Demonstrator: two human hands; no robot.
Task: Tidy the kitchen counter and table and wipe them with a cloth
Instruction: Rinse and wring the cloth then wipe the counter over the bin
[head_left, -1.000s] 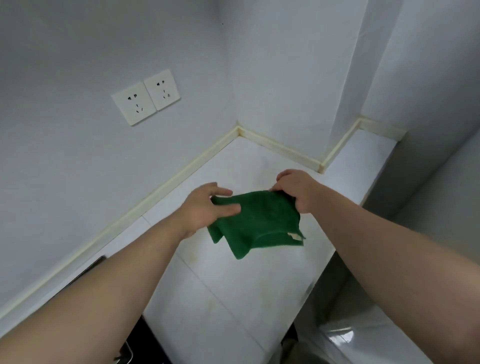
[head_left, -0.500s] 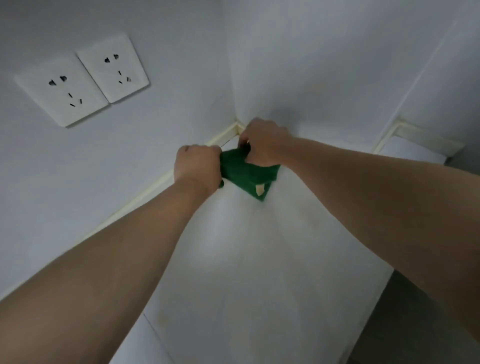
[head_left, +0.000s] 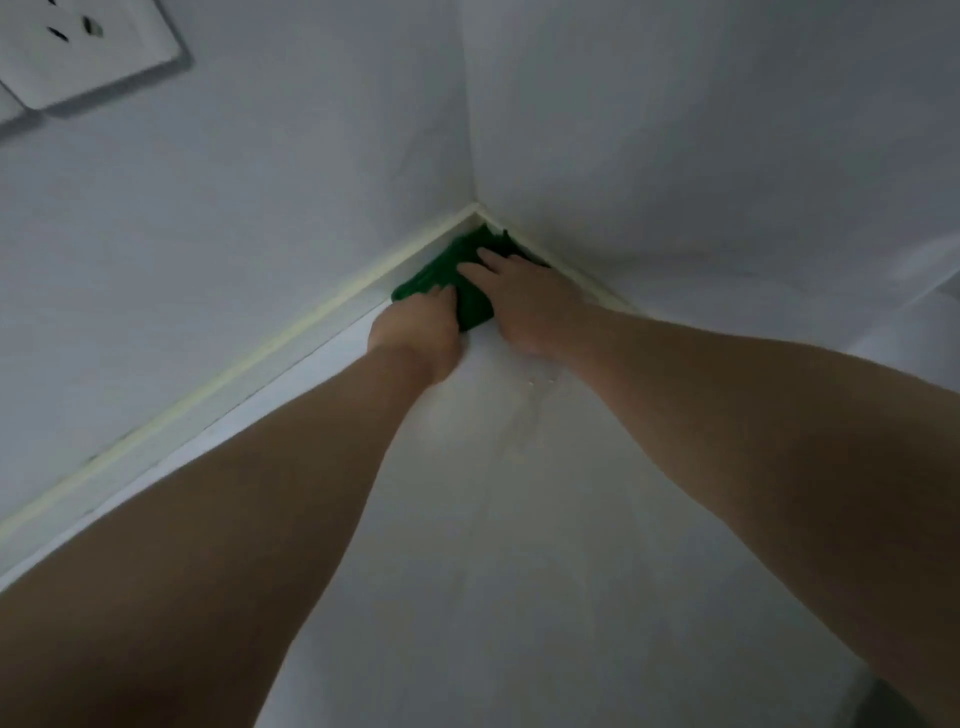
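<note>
1. Two bare forearms reach across the white worktop (head_left: 519, 519) toward the wall corner (head_left: 475, 208).
2. Short of the corner, a few water drops (head_left: 535, 382) lie on the worktop beside the right wrist.
3. Nearer the corner, the left hand (head_left: 415, 327) has its grip curled on the near edge of the green cloth (head_left: 447, 265).
4. Beside it, the right hand (head_left: 524, 296) presses down on the cloth, its grip apart and its fingers straight.
5. The cloth lies bunched on the worktop, tucked right into the corner against the yellowish sealing strip (head_left: 311, 322).
6. A wall socket (head_left: 78, 52) sits up and left of the corner, well apart.
7. Wiping is the step in hand and seems barely begun. The next move calls for drawing the cloth out of the corner under steady pressure, over the drops.
</note>
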